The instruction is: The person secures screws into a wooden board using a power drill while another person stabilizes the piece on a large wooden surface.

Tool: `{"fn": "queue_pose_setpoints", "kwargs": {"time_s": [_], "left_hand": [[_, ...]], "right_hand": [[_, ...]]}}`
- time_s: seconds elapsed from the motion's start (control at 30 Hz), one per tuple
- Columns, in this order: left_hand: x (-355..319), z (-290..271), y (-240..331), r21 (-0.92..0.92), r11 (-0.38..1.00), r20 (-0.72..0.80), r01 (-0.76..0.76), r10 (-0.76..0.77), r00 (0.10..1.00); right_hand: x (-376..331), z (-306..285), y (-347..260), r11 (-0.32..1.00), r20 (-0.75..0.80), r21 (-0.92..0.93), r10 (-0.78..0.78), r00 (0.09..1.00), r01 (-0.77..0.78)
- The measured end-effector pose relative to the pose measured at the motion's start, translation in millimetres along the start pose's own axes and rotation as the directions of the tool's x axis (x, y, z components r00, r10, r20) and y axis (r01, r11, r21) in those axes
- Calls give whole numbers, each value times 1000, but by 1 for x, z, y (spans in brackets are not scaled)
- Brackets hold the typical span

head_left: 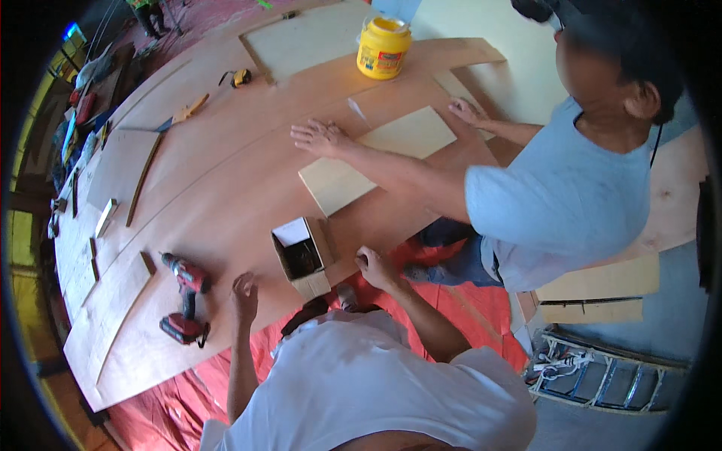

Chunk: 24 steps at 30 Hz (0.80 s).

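Observation:
My left hand (244, 295) is raised at the near edge of the wooden sheet table, between a red and black cordless drill (189, 282) and a small open cardboard box (320, 252). Its fingers are loosely curled and apart, with nothing visible in them. To the right of the box, my right hand (378, 269) has thumb and fingers brought together; whatever they may hold is too small to make out. The box stands upright, with dark small contents that I cannot name. The drill lies on its side, touched by neither hand.
At right a co-worker in a light blue shirt leans over a pale board (380, 158), one hand flat beyond it. A yellow bucket (383, 49), a handsaw (184, 113) and a tape measure (239, 77) sit farther off. A ladder (602, 379) lies at lower right.

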<state>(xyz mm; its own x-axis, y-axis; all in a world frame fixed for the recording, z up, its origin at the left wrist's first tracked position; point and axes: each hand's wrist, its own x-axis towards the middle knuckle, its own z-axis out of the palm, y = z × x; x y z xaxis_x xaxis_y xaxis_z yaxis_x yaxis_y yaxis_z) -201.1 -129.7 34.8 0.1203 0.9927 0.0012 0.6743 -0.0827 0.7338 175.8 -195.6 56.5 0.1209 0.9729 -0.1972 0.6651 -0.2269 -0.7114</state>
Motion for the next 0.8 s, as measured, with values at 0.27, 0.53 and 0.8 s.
{"fn": "queue_pose_setpoints", "kwargs": {"time_s": [0.27, 0.53, 0.8], "left_hand": [[-25, 0, 61, 300, 952, -30, -53, 65, 997], [-95, -21, 72, 37, 971, -168, 235, -226, 959], [-264, -36, -28, 39, 733, 38, 679, -680, 732]], "right_hand": [[-1, -5, 6, 984, -21, 112, -135, 991, 137], [-8, -3, 11, 965, -51, 35, -258, 965, 260], [-56, 41, -27, 924, 493, 143, -377, 784, 355]]}}
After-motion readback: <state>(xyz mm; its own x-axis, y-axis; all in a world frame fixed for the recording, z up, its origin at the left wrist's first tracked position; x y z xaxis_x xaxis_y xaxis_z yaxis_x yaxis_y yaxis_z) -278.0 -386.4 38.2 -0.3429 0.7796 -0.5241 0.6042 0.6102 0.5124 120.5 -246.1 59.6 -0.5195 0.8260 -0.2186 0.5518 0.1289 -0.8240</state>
